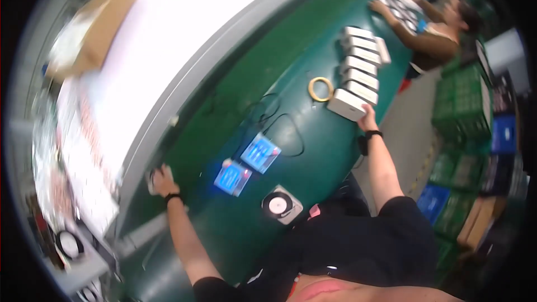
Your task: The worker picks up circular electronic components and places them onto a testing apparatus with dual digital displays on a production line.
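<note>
My left hand (164, 183) is stretched out to the left edge of the green table. Its fingers close over a small pale object with a dark part (151, 182), mostly hidden under them. On the right, my right hand (367, 118) grips the near end of a white box (345, 105), the closest in a row of white boxes (361, 79). Between my arms lies a small square record-player-like device (281, 204) with a black disc and white centre. Beyond it are two lit blue display units (260, 152) (232, 178) with black cables.
A roll of yellowish tape (320, 89) lies beside the boxes. Left of the table runs a white surface (184, 17) with a grey edge, bearing a cardboard box (106, 28). At the far right a co-worker (442, 33) handles round dark parts. Green crates (461, 100) stand right of the aisle.
</note>
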A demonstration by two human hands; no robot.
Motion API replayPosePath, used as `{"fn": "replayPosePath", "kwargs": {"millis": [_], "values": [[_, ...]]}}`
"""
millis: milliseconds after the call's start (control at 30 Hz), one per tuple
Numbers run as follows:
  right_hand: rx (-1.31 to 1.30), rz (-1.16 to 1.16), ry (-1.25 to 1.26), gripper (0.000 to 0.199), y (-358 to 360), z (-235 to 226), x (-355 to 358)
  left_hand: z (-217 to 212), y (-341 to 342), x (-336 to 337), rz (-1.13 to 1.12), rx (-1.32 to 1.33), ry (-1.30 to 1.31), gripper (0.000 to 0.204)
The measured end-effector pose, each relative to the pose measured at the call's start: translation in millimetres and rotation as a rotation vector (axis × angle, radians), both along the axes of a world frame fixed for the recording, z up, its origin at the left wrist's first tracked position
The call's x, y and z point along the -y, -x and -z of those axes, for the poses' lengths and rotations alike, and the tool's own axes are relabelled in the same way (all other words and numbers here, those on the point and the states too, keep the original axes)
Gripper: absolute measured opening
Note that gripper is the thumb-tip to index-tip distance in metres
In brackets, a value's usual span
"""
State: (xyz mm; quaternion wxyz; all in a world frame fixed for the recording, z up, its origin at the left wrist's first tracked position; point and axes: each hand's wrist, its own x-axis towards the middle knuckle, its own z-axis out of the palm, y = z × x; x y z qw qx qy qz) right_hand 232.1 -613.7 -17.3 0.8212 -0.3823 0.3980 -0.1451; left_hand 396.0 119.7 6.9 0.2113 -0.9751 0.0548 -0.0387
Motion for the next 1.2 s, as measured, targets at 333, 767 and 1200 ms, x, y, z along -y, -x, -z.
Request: {"fn": "replayPosePath", "kwargs": {"millis": [333, 767, 1200], "values": [[0.160, 0.159, 0.177, 0.053, -8.1, 2.9, -23.8, -74.3, -17.9, 47.4, 0.084, -0.228, 0.156, 0.075], [0.018, -0.512, 1.325, 0.065, 81.7, -65.6, -207.6, -147.9, 220.5, 139.6, -0.234, -0.096, 1.005, 0.078], [-0.124, -1.265, 1.498, 0.112, 131.2, -79.0, -328.0, -52.3, 286.6, 168.4, -0.631, -0.242, 0.839, 0.070]]}}
